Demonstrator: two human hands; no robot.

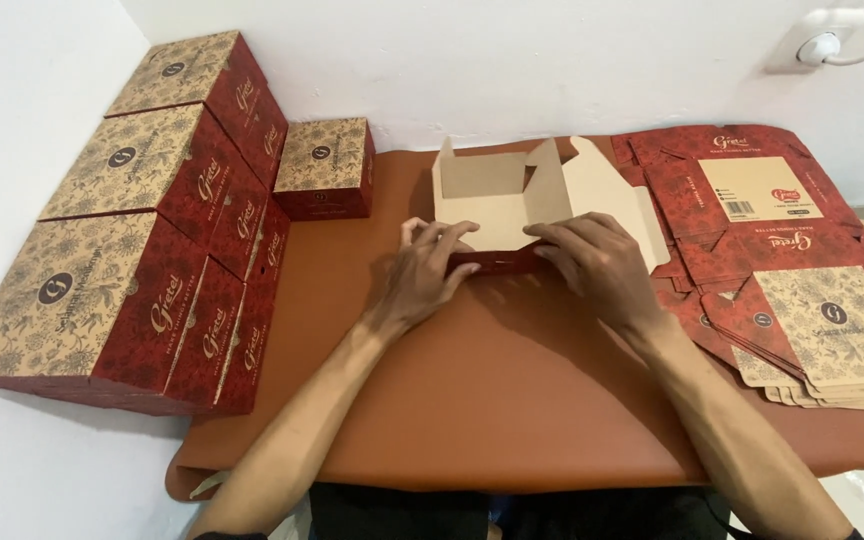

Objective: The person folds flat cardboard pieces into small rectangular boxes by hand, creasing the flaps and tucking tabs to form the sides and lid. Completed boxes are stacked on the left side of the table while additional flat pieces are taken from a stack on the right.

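A half-folded cardboard box [512, 200], plain brown inside and dark red outside, stands open on the brown mat [512, 400] in the middle. My left hand [424, 272] presses on the box's near wall from the left. My right hand [597, 262] presses on the same wall from the right, fingers bent over its edge. The lid flap leans back to the right behind my right hand.
Several finished red and tan patterned boxes [142, 230] are stacked at the left, with one small box [327, 165] behind them. A pile of flat unfolded box blanks [792, 270] lies at the right. A white wall socket [817, 42] sits above.
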